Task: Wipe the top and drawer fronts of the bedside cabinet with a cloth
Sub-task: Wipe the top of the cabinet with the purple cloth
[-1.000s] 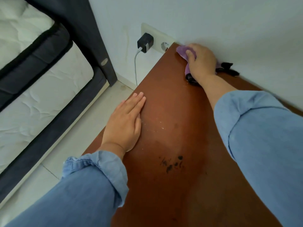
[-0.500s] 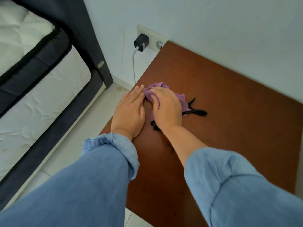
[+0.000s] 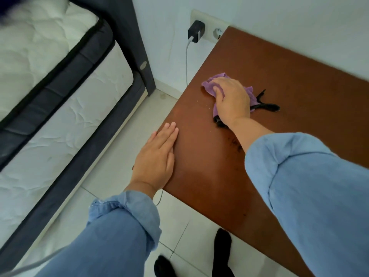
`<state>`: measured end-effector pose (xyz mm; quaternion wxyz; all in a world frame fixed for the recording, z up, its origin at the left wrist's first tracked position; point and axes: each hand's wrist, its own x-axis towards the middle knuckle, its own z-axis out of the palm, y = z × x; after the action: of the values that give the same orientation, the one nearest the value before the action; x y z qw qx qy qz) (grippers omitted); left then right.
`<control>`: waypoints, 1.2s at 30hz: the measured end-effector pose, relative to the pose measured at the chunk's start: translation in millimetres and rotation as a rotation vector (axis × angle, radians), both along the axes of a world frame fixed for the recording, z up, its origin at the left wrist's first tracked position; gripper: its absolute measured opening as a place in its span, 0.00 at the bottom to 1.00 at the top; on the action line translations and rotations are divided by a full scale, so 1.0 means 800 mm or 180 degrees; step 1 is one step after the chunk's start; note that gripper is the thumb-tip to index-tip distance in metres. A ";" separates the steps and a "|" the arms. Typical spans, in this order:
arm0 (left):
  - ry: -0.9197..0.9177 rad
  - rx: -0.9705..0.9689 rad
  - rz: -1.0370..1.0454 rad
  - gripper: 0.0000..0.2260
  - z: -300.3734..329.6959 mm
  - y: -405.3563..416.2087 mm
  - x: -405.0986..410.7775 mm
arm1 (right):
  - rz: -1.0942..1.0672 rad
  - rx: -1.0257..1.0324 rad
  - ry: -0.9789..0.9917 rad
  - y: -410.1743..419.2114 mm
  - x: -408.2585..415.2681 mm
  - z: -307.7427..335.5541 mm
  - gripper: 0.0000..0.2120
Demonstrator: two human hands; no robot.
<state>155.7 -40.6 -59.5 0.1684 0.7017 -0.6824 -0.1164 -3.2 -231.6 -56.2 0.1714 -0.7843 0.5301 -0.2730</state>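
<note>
The bedside cabinet's brown top [image 3: 279, 66] fills the right of the view; its drawer fronts are hidden. My right hand [image 3: 232, 101] lies on a bunched purple cloth [image 3: 209, 86] near the middle-left of the top, with its fingers bent down over the cloth. A black object [image 3: 267, 106] sticks out from under the cloth and hand on the right. My left hand [image 3: 155, 156] rests flat on the top's left edge near the front corner, fingers straight. Dark smudges [image 3: 235, 143] and a few pale crumbs [image 3: 207, 105] mark the wood.
A bed with a white mattress [image 3: 60, 96] and dark frame stands left of a strip of tiled floor [image 3: 123, 140]. A black charger [image 3: 196, 30] with a cable sits in the wall socket behind the cabinet. My feet in black socks [image 3: 221, 248] stand below the front edge.
My right hand brought the cloth from the back left corner forward to beside my left hand, then a little away again. My left hand now lies nearer the front corner.
</note>
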 end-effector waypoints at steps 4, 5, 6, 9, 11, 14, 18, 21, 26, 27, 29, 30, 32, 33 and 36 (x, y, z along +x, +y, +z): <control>0.0194 -0.0196 -0.0006 0.23 -0.005 -0.006 0.003 | -0.0051 0.0106 0.0147 -0.001 0.000 0.004 0.14; 0.0217 -0.0209 0.0005 0.23 -0.006 -0.005 0.004 | -0.0088 0.0142 0.0177 0.002 0.001 0.003 0.14; 0.0228 -0.0211 0.0017 0.23 -0.008 -0.005 0.004 | -0.0119 0.0167 0.0176 0.008 0.003 0.003 0.14; 0.0278 -0.0244 0.0024 0.25 -0.011 -0.005 0.004 | -0.0085 0.0065 0.0026 0.056 0.017 0.000 0.13; 0.0365 -0.0271 0.0058 0.25 -0.010 -0.005 0.003 | 0.0006 -0.0087 -0.0018 0.104 0.026 -0.004 0.12; 0.0456 -0.0278 0.0122 0.27 -0.008 -0.005 0.003 | 0.0106 -0.0188 -0.0149 0.176 0.038 -0.010 0.12; 0.0485 -0.0185 0.0140 0.30 -0.007 -0.004 0.002 | 0.0036 -0.0215 -0.0271 0.217 0.048 -0.014 0.15; 0.0468 -0.0161 0.0035 0.30 -0.005 0.003 0.005 | 0.0036 -0.0223 -0.0170 0.217 0.048 -0.009 0.15; 0.0211 -0.0190 0.0477 0.25 -0.007 0.057 0.021 | -0.0022 -0.0165 -0.0098 0.216 0.047 -0.009 0.12; 0.0271 -0.0156 0.0525 0.25 -0.008 0.069 0.025 | -0.0036 -0.0178 -0.0089 0.216 0.047 -0.009 0.12; 0.0423 -0.0100 0.0612 0.24 -0.013 0.089 0.032 | -0.0048 -0.0153 -0.0086 0.216 0.047 -0.008 0.12; 0.0501 -0.0102 0.0667 0.23 -0.016 0.096 0.035 | -0.0045 -0.0131 -0.0086 0.217 0.048 -0.008 0.12; 0.0636 -0.0136 0.0758 0.22 -0.018 0.105 0.040 | -0.0073 -0.0101 -0.0126 0.218 0.048 -0.007 0.12; 0.0668 -0.0141 0.0773 0.22 -0.018 0.107 0.042 | -0.0130 -0.0067 -0.0148 0.218 0.048 -0.006 0.12; 0.0734 -0.0049 0.0796 0.22 -0.012 0.107 0.047 | -0.0358 0.0103 -0.0224 0.223 0.052 -0.001 0.11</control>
<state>193.4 44.6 -68.9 0.2641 0.7618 -0.5669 -0.1690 38.8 -53.5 -57.3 0.1869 -0.7403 0.5713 -0.3010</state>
